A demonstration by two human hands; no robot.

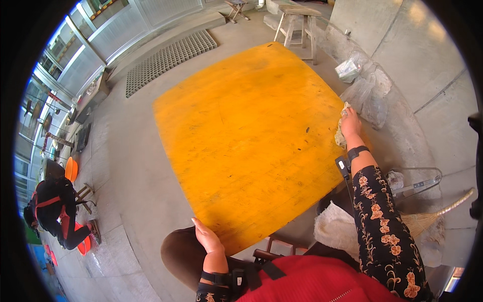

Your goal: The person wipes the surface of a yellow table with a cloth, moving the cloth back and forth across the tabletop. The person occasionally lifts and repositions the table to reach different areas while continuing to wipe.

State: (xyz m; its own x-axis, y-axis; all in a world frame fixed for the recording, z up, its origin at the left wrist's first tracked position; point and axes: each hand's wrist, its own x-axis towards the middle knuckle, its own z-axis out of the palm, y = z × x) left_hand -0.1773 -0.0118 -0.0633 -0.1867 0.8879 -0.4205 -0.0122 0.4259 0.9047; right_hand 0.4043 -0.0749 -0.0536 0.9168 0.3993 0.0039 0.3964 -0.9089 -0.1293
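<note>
Before me stands a square table with a worn orange-yellow top (pixel 245 143), marked by scratches and a few dark spots. My right hand (pixel 351 122) is at its right edge, the fingers closed on a crumpled pale cloth (pixel 340 130) that touches the tabletop. At the near left corner, my left hand (pixel 206 236) rests against the table's edge with its fingers stretched out and no object seen in it. Its far fingers are partly hidden. Both wrists wear black straps with small devices.
A wooden stool (pixel 300 17) stands beyond the far corner. Plastic bags (pixel 366 98) and a straw broom (pixel 419 222) lie along the right wall. A plastic grate (pixel 169 62) lies on the floor. At far left a person (pixel 56 207) bends near orange basins (pixel 71 169).
</note>
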